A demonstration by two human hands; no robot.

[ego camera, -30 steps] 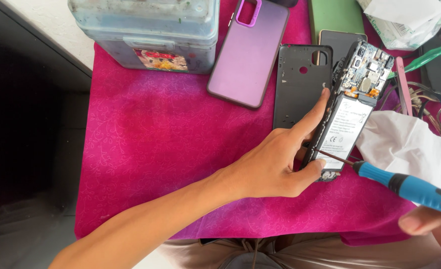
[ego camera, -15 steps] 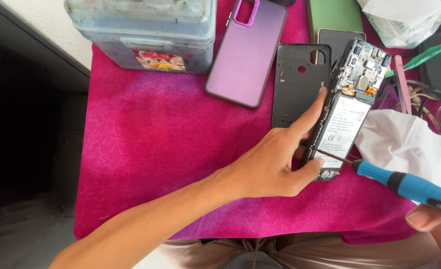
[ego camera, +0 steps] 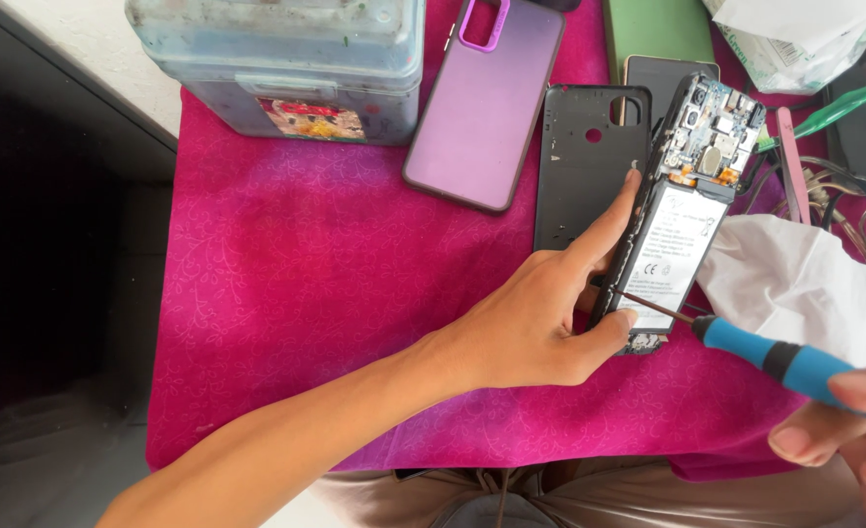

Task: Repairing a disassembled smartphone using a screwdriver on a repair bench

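Resting at the far left of the magenta cloth (ego camera: 286,293) is a pale plastic box (ego camera: 276,59) with a red-and-yellow picture label on its front. Next comes a purple case (ego camera: 482,108), then a black back cover (ego camera: 584,166). The left hand (ego camera: 540,323) grips the opened phone (ego camera: 677,215), its white-labelled battery up, exactly as half a second ago; nothing has shifted. The right hand (ego camera: 843,440) holds a blue screwdriver (ego camera: 775,357), tip at the phone's lower edge.
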